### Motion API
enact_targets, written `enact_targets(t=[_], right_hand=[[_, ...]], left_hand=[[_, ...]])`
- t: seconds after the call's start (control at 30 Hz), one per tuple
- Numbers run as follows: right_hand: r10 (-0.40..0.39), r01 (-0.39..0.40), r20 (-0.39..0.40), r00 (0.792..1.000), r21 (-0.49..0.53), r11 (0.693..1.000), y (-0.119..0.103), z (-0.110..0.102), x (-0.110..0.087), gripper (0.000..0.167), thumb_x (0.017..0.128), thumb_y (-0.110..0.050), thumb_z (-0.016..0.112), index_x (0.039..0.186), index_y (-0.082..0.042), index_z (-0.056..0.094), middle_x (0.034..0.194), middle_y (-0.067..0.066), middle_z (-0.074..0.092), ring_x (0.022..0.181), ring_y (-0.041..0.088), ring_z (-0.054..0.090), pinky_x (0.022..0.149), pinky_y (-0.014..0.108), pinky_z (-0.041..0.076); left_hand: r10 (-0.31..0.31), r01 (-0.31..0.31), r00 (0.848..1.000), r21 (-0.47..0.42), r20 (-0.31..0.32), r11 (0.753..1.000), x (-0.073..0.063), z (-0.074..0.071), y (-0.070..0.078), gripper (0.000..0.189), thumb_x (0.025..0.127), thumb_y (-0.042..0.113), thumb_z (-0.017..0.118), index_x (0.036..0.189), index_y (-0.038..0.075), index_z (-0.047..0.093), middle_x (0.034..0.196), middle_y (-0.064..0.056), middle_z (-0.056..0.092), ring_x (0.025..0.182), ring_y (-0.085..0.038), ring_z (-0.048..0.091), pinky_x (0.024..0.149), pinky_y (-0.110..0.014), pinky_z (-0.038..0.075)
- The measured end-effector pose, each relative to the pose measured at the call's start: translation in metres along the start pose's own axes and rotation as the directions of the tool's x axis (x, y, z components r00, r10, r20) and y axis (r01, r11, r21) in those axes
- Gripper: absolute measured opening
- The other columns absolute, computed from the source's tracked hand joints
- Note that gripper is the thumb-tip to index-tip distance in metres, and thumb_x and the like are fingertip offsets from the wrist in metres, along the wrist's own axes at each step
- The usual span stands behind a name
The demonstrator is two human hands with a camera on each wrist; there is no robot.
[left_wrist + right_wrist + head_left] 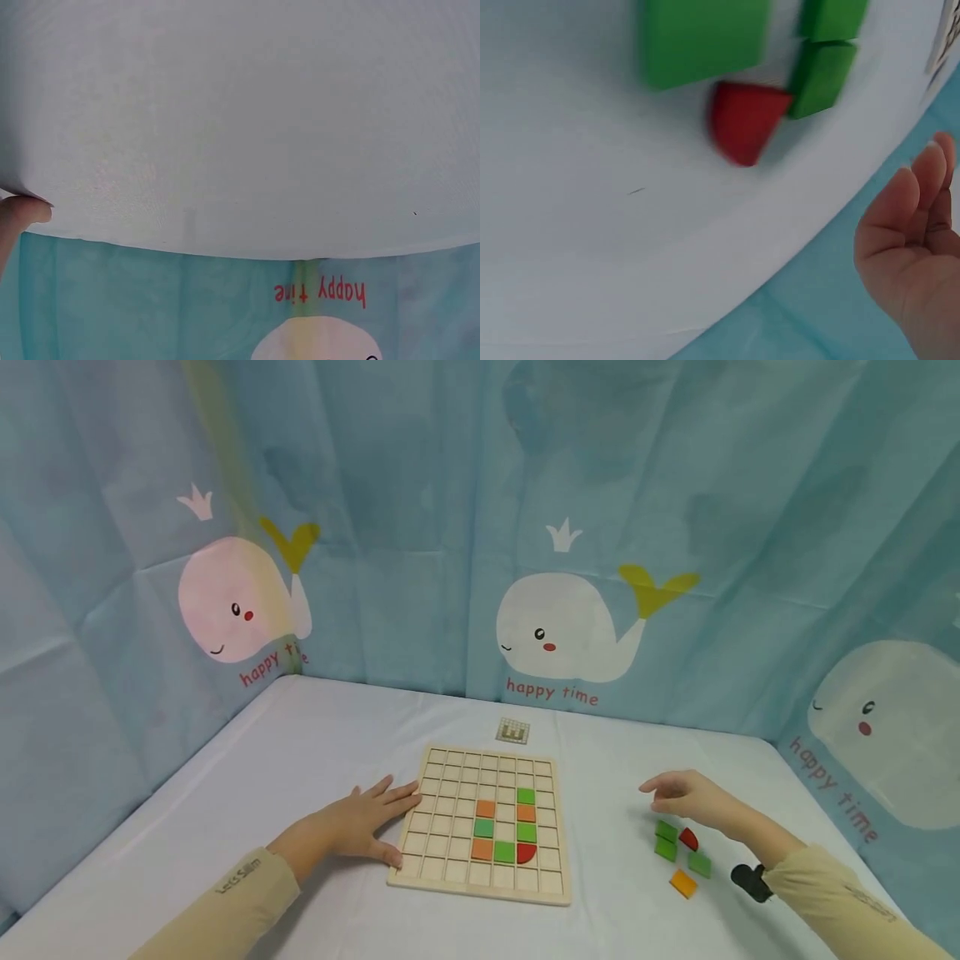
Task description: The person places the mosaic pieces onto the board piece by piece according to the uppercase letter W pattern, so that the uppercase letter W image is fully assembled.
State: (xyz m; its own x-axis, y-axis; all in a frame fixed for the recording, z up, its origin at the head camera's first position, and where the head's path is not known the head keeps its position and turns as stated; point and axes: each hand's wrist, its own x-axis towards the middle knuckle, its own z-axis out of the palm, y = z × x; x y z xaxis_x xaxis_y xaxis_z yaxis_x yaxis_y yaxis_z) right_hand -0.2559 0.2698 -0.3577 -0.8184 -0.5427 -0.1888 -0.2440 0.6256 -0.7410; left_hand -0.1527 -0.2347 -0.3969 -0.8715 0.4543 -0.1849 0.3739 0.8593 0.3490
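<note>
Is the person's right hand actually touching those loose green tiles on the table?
Apart: the right wrist view shows white tablecloth between the right hand and the nearest of the green tiles.

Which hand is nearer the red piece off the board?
Right. The right hand hovers close to the red piece without touching; the left hand is farther away, at the left edge of the board.

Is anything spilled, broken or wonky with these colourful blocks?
Nothing looks spilled or broken. The blocks on the wooden board sit neatly in its squares. Only the loose pieces near the right hand look a bit messy, because they lie at different angles, off the board.
</note>
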Motion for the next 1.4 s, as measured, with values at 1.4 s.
enact_targets(t=[1.4], right_hand=[[0.008,-0.002,0.186,0.982,-0.032,0.999,0.057,-0.021,-0.021,0.047,0.091,-0.017,0.068,0.132,0.003,0.056,0.125,0.018,0.055,0.109,0.030,0.048,0.085,0.047,0.045]], left_hand=[[-0.028,0.028,1.000,0.014,-0.007,0.999,0.001,0.003,-0.001,0.098,0.077,0.066,0.066,0.153,0.013,0.033,0.161,-0.005,0.020,0.145,-0.040,0.011,0.106,-0.071,0.013]])
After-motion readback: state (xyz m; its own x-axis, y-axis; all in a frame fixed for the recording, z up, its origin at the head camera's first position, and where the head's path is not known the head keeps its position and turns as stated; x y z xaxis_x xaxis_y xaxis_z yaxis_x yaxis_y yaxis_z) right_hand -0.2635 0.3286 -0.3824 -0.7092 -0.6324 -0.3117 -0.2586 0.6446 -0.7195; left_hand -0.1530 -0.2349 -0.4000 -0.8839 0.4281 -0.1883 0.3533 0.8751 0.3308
